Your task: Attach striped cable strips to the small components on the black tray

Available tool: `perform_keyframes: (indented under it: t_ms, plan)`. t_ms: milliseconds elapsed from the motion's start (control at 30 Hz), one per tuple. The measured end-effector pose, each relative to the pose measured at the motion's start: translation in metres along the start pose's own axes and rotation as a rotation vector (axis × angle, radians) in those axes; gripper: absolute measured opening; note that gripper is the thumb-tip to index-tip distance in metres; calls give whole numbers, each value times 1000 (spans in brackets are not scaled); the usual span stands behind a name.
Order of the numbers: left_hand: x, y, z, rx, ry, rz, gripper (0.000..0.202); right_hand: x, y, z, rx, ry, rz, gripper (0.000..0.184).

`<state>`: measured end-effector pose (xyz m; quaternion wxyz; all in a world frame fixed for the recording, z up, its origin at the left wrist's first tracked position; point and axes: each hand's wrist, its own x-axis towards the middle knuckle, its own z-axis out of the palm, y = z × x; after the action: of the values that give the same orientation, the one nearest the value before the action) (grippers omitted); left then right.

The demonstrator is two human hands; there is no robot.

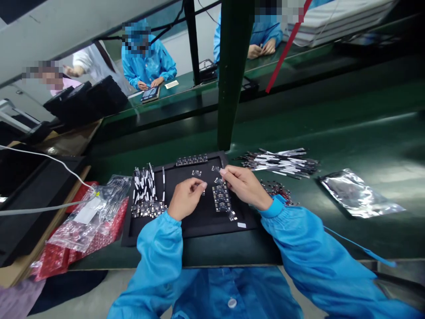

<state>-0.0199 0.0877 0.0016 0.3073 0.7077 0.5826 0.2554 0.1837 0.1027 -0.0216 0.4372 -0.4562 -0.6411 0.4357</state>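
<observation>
My left hand is over the middle of a black tray, thumb and forefinger pinched together. Whatever lies between those fingertips is too small to make out. In my right hand, finger and thumb close on the edge of a small circuit board. Under that hand lies a panel of joined circuit boards, with a loose board at its lower corner. One more small board rests between the hands. Strip cables with white sections stand in rows at the tray's left, attached to boards.
A pile of strip cables lies right of the tray, beside small red-and-black parts. Farther right is a silver bag. Plastic and red bubble wrap crowd the left. A green post rises behind the tray; co-workers sit beyond.
</observation>
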Motion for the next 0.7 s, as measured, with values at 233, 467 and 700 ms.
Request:
perform_keyframes:
  t_ms: [233,467,700]
  plan:
    - [-1,8,7,-514,-73,-94,42,-3,-5,3,14,-94,-1,43]
    - [-8,18,12,-271,59,16,32,-3,-4,9,-327,24,-296,41]
    - [14,29,2,87,148,33,31,0,-3,-4,-434,262,-314,41]
